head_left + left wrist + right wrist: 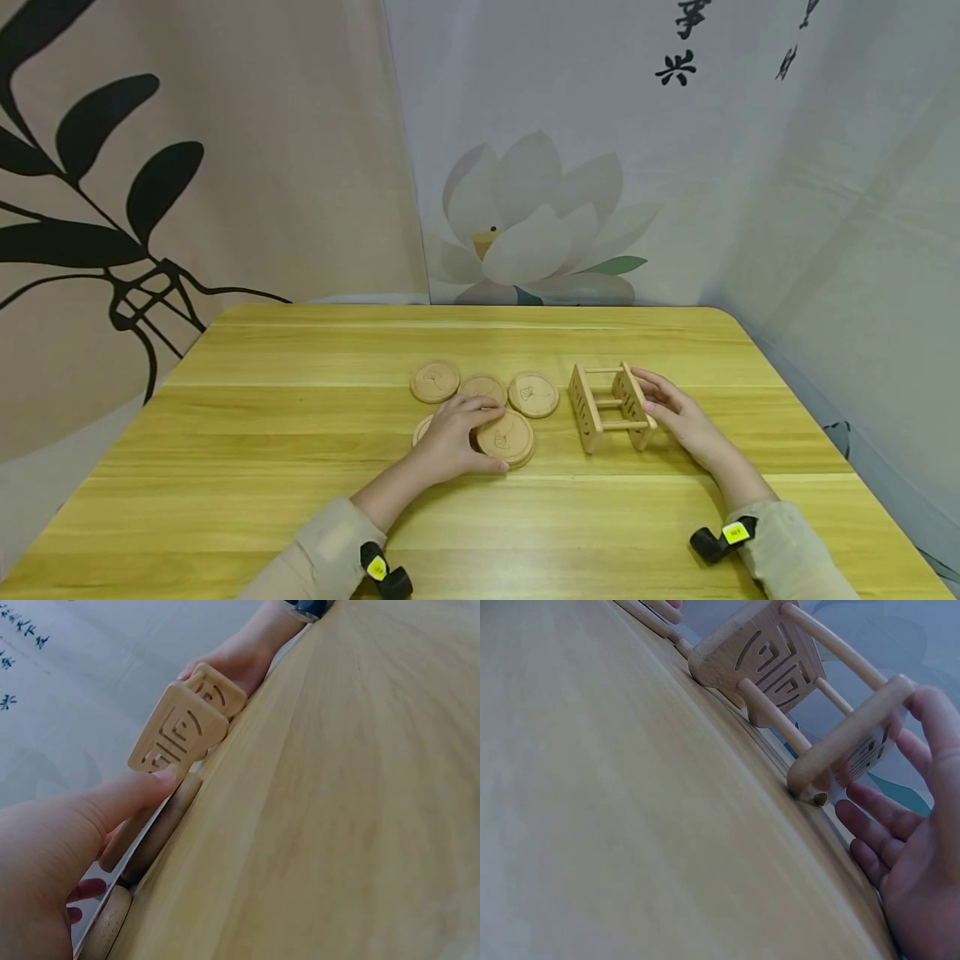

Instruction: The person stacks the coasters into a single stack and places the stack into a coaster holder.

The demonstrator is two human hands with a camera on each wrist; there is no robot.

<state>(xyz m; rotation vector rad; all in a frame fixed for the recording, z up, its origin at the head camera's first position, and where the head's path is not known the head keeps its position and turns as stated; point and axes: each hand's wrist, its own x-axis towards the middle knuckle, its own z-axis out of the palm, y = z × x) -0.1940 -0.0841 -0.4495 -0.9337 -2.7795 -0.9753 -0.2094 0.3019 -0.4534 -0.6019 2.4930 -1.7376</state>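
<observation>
My left hand holds a round wooden coaster by its edge, thumb on the near side and fingers across the far side. This coaster overlaps another disc just beneath it. In the left wrist view, the thumb of the left hand lies along the upper coaster's edge. To the right stands a small wooden rack with cut-out side panels joined by round rods. Loosely bent fingers of my right hand touch the rack's right panel from outside. The right wrist view shows that hand beside the panel.
Behind the left hand lie more coasters, including a left one, a middle one and a right one. Another coaster is partly hidden by the hand. The wooden table ends before a printed curtain.
</observation>
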